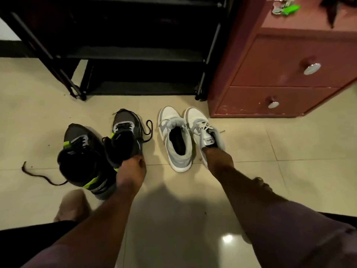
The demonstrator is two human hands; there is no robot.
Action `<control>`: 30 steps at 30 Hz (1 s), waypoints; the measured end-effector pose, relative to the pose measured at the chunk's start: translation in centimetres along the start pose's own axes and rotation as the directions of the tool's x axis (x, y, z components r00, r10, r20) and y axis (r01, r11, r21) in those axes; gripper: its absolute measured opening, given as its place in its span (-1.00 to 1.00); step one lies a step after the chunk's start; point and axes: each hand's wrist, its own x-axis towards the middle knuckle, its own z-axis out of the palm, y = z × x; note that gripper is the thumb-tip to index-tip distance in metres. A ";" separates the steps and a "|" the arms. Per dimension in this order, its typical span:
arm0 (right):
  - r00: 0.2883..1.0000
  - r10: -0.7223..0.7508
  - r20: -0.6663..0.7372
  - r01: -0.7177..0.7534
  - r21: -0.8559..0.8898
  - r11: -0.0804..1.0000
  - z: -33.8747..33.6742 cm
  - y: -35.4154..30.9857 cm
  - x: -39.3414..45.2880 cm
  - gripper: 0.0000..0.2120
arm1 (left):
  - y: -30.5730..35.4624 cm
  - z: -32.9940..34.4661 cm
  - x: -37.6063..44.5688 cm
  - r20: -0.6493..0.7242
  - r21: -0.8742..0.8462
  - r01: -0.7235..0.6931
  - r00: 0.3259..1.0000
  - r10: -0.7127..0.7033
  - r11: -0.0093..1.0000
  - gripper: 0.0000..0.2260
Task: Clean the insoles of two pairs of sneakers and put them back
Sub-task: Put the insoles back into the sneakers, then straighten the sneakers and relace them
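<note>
Hands (133,167) (218,157) reach down, each gripping a sneaker (125,136) (204,132).

Both forearms stretched forward and down, well apart. Left hand (131,169) curled, gripping at the heel of a dark sneaker (125,140). Right hand (218,157) farther right, fingers tucked into a white sneaker (204,130), knuckles up.

Tiled floor (270,171) under four sneakers (178,144), rack (135,55).
</note>
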 end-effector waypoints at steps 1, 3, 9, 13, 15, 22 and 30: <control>1.000 0.004 -0.005 -0.004 0.032 0.999 0.0 -0.4 0.0 -0.72 | 1.0 0.7 -0.6 0.010 -0.034 -0.001 1.000 0.001 0.999 -0.75; 1.000 0.005 0.010 -0.007 0.105 0.994 0.4 -1.3 -0.8 -0.74 | 3.7 2.5 -1.9 0.065 -0.108 -0.088 0.993 0.096 0.990 -0.73; 0.995 -0.044 0.087 0.020 0.254 0.967 2.3 -2.9 -5.7 -0.75 | 10.7 6.9 -5.4 0.138 -0.559 -0.051 0.978 0.154 0.828 -0.72; 0.996 0.034 0.086 -0.076 0.550 0.832 2.4 -1.2 -9.4 -0.80 | 9.6 7.8 -5.9 0.242 -0.638 0.137 0.970 0.029 0.758 -0.78; 0.965 0.207 0.158 -0.254 0.745 0.617 2.9 -0.3 -10.6 -0.87 | 7.8 8.1 -5.9 0.288 -0.578 0.171 0.958 0.004 0.798 -0.91; 0.933 0.308 0.188 -0.340 0.745 0.574 5.6 1.7 -11.5 -0.61 | 5.7 9.5 -8.1 0.437 -0.658 0.270 0.897 0.064 0.703 -0.80; 0.956 0.282 0.087 -0.253 0.731 0.633 7.9 1.3 -11.8 -0.70 | 5.6 9.6 -10.5 0.428 -0.372 0.109 0.901 0.066 0.922 -0.75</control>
